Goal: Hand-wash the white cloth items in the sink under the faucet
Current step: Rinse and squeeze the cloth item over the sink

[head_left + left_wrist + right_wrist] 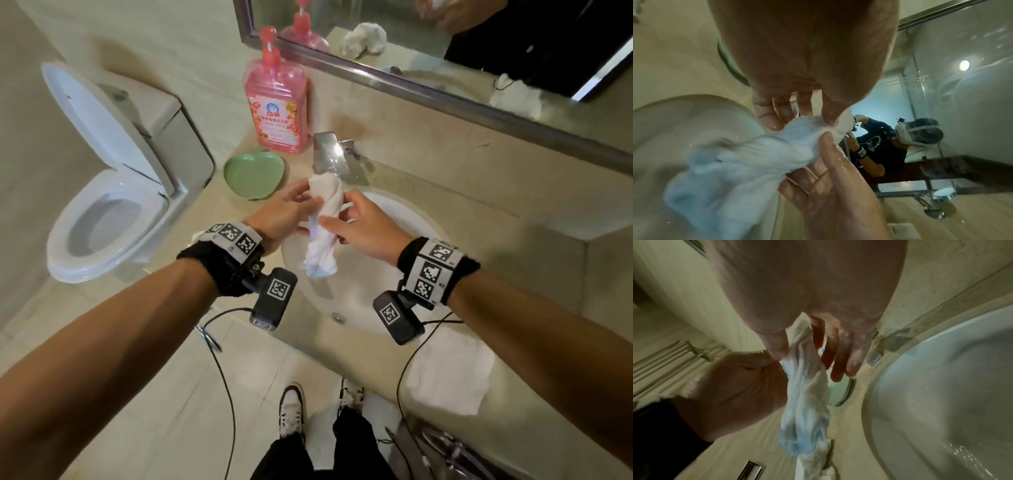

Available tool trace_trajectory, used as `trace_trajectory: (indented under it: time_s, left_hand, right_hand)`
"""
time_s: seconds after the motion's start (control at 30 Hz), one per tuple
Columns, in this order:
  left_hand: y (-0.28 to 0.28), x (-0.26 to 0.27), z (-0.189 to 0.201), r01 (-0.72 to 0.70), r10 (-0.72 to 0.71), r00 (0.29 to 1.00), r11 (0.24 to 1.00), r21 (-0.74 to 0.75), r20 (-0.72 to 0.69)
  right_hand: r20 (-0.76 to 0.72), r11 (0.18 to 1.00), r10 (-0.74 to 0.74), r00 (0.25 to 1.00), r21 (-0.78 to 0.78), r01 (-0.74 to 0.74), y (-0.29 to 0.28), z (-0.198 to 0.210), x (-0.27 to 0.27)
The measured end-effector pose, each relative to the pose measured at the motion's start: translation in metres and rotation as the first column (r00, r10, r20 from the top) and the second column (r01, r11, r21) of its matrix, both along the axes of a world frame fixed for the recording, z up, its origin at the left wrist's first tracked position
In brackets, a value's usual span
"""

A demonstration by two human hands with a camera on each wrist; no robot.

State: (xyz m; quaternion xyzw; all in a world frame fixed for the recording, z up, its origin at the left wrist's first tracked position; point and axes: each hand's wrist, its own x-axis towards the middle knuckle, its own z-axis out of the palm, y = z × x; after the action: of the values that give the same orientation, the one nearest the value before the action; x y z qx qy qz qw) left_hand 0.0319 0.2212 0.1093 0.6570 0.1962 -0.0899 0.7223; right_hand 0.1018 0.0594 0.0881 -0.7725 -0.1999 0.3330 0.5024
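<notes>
Both hands hold a wet, twisted white cloth (323,219) upright over the white sink (394,219), just below the chrome faucet (330,154). My left hand (301,205) pinches its upper part from the left, thumb against fingers (781,112). From the right, my right hand (339,219) pinches the middle between thumb and forefinger; its other fingers (849,360) stay fairly straight. The cloth's loose lower end (803,434) hangs down over the basin (941,386). A second white cloth (448,370) lies flat on the counter at the right.
A pink soap bottle (275,109) and a green dish (255,174) stand left of the faucet. The toilet (113,192) is close on the left. A mirror (445,51) runs along the back of the counter. Cables hang from both wrist cameras.
</notes>
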Motion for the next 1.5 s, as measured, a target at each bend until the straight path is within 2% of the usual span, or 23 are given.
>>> trace_trajectory:
  time_s: [0.07, 0.17, 0.27, 0.37, 0.4, 0.5, 0.57, 0.67, 0.7, 0.73, 0.8, 0.83, 0.9, 0.97, 1.03, 1.07, 1.17, 1.23, 1.33, 1.43, 1.5]
  left_hand:
    - [0.004, -0.009, -0.003, 0.097, -0.097, 0.995, 0.995, 0.035, -0.017]
    - [0.005, -0.020, -0.007, 0.215, -0.211, 0.976, 0.967, 0.134, -0.047]
    - [-0.002, -0.023, -0.012, 0.206, -0.211, 0.978, 0.943, 0.263, -0.010]
    - [-0.008, -0.022, -0.013, 0.181, -0.200, 0.980, 0.917, 0.356, 0.018]
    - [-0.011, -0.022, -0.013, 0.190, -0.208, 0.978, 0.927, 0.324, 0.021]
    - [-0.020, -0.024, -0.014, 0.182, -0.189, 0.980, 0.979, 0.096, 0.069]
    - [-0.026, -0.026, -0.015, 0.159, -0.157, 0.984, 0.987, -0.017, 0.085]
    - [-0.024, -0.028, -0.019, 0.137, -0.139, 0.990, 0.982, -0.132, -0.008]
    - [-0.022, -0.028, -0.021, 0.124, -0.128, 0.991, 0.986, -0.108, -0.035]
    - [-0.021, -0.029, -0.023, 0.111, -0.111, 0.993, 0.994, -0.020, -0.040]
    - [-0.024, -0.031, -0.026, 0.091, -0.090, 0.996, 0.972, 0.215, -0.012]
    - [-0.029, -0.032, -0.027, 0.065, -0.070, 0.998, 0.956, 0.285, 0.007]
    - [-0.037, -0.032, -0.025, 0.021, -0.035, 0.999, 0.944, 0.330, 0.036]
    - [-0.039, -0.030, -0.026, 0.060, -0.064, 0.998, 0.972, 0.227, 0.008]
    - [-0.038, -0.030, -0.027, 0.102, -0.099, 0.990, 0.994, 0.031, -0.099]
    - [-0.037, -0.030, -0.029, 0.107, -0.108, 0.984, 0.994, -0.012, -0.141]
    - [-0.044, -0.026, -0.036, 0.100, -0.086, 0.981, 0.992, 0.076, -0.176]
    - [-0.059, -0.025, -0.039, 0.152, -0.127, 0.971, 0.981, 0.118, -0.201]
    - [-0.086, -0.025, -0.047, 0.288, -0.272, 0.930, 0.957, 0.030, -0.246]
    - [-0.115, -0.029, -0.061, 0.404, -0.409, 0.876, 0.912, -0.073, -0.257]
    - [-0.139, -0.034, -0.072, 0.456, -0.461, 0.843, 0.886, -0.087, -0.276]
  right_hand:
    - [0.005, 0.999, -0.047, 0.999, -0.015, 0.047, -0.002, -0.001, -0.013]
    - [0.090, 0.989, -0.127, 0.988, -0.067, 0.133, -0.011, -0.002, -0.031]
    - [0.102, 0.971, -0.226, 0.969, -0.054, 0.232, -0.021, 0.003, -0.042]
    - [0.046, 0.967, -0.254, 0.966, -0.010, 0.254, -0.027, 0.010, -0.045]
    - [-0.008, 0.969, -0.247, 0.969, 0.000, 0.247, -0.029, 0.012, -0.045]
    - [-0.210, 0.976, -0.200, 0.957, 0.047, 0.214, -0.037, 0.013, -0.046]
    - [-0.222, 0.970, -0.211, 0.952, 0.073, 0.232, -0.043, 0.012, -0.047]
    - [-0.166, 0.938, -0.312, 0.935, 0.106, 0.331, -0.051, 0.010, -0.043]
    - [-0.161, 0.929, -0.335, 0.928, 0.108, 0.354, -0.053, 0.008, -0.041]
    - [-0.160, 0.929, -0.337, 0.928, 0.102, 0.355, -0.056, 0.007, -0.040]
    - [-0.152, 0.955, -0.280, 0.948, 0.056, 0.291, -0.061, 0.006, -0.039]
    - [-0.143, 0.972, -0.229, 0.963, 0.019, 0.234, -0.063, 0.004, -0.039]
    - [-0.152, 0.988, -0.155, 0.976, -0.036, 0.151, -0.067, 0.001, -0.040]
    - [-0.168, 0.983, -0.181, 0.969, -0.038, 0.177, -0.073, 0.000, -0.039]
    - [-0.173, 0.970, -0.243, 0.955, -0.032, 0.241, -0.084, 0.001, -0.036]
    - [-0.192, 0.966, -0.259, 0.947, -0.027, 0.259, -0.090, 0.002, -0.036]
    - [-0.283, 0.965, -0.255, 0.925, -0.015, 0.261, -0.112, 0.002, -0.043]
    - [-0.297, 0.967, -0.254, 0.920, -0.042, 0.253, -0.128, 0.000, -0.052]
    - [-0.309, 0.946, -0.324, 0.894, -0.080, 0.314, -0.167, -0.009, -0.069]
    - [-0.364, 0.901, -0.429, 0.827, -0.114, 0.418, -0.217, -0.024, -0.089]
    - [-0.366, 0.873, -0.487, 0.792, -0.187, 0.451, -0.248, -0.038, -0.104]
